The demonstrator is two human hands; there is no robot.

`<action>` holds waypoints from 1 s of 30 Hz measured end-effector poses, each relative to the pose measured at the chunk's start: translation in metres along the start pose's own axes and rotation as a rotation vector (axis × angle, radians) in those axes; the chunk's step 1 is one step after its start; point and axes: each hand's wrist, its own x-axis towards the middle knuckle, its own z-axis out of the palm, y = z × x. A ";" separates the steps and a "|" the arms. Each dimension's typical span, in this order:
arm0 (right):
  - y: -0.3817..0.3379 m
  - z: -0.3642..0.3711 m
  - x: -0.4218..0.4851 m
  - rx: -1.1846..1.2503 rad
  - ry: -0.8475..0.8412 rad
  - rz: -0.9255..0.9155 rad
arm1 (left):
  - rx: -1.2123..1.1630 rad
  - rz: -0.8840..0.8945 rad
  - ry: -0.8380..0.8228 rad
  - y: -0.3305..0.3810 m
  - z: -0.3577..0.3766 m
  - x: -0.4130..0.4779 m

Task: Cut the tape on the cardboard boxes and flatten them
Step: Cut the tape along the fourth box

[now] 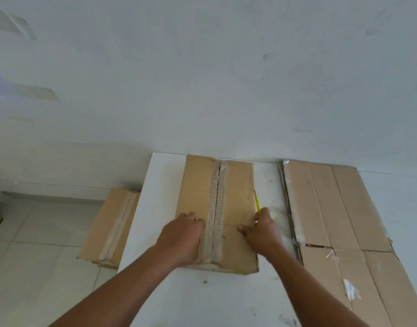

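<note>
Left hand (182,239): lying palm-down on the cardboard box (237,197), fingertips bending against its centre seam (216,204), grasping nothing.
Right hand (261,230): gripping one yellow cutter (257,204), holding it at the box's right edge.
Cardboard box: one, sitting unflattened on the white tabletop (160,291), centre of the frame.
Second box (108,230): one, lying on the floor (37,232), lower left.
Flattened cardboard (332,208): one stack lying on the right; layers cannot be counted.
</note>
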 end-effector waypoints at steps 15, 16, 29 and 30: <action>0.000 -0.049 0.084 -0.249 -0.078 -0.255 | 0.334 0.213 -0.147 0.050 -0.002 0.105; 0.001 -0.048 0.083 -0.255 -0.061 -0.272 | 0.335 0.221 -0.140 0.051 -0.004 0.106; 0.007 -0.071 0.005 -0.186 -0.178 -0.218 | 0.320 0.246 -0.059 0.051 -0.010 0.105; 0.013 -0.071 -0.009 -0.245 -0.199 -0.237 | 0.315 0.247 -0.053 0.050 -0.009 0.105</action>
